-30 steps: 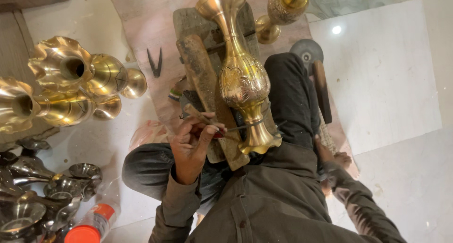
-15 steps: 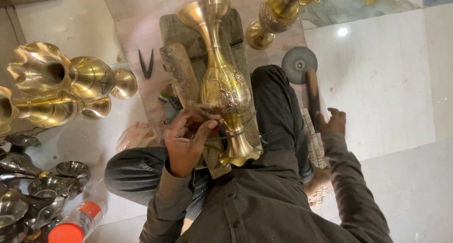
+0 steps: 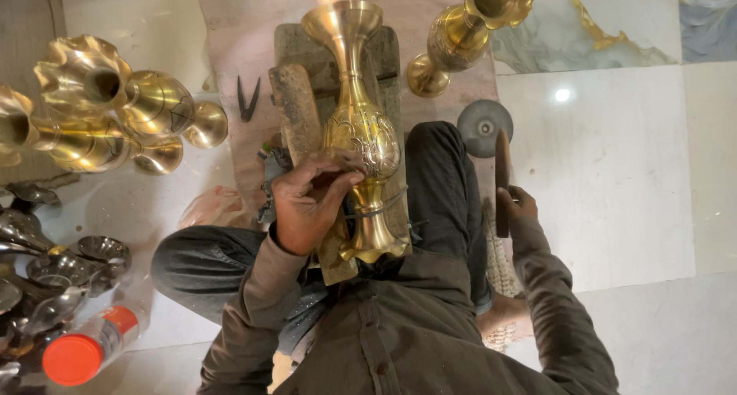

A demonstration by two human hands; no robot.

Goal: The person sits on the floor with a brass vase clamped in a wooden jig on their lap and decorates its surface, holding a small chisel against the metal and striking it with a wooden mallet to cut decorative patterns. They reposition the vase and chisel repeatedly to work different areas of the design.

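Note:
A tall brass vase (image 3: 359, 118) with an engraved belly lies on a wooden block (image 3: 298, 118) across my lap, its mouth pointing away from me. My left hand (image 3: 311, 199) rests against the vase's belly and neck, fingers pinched on a thin metal tool (image 3: 380, 204) whose tip touches the vase just above the foot. My right hand (image 3: 516, 204) is out to the right, wrapped around the dark wooden handle of a hammer (image 3: 500, 176), whose round head (image 3: 484, 126) lies on the floor.
Several brass vases (image 3: 115, 111) lie at the left, and another brass vase (image 3: 464, 26) stands at the top. Small pincers (image 3: 247, 99) lie on the stone slab. Silvery metal pieces (image 3: 54, 280) and a clear bottle with an orange cap (image 3: 84, 347) sit at lower left.
My right hand has come out from my side and closed on the hammer's handle. My left hand has stayed on the vase with the tool. The view has shifted slightly.

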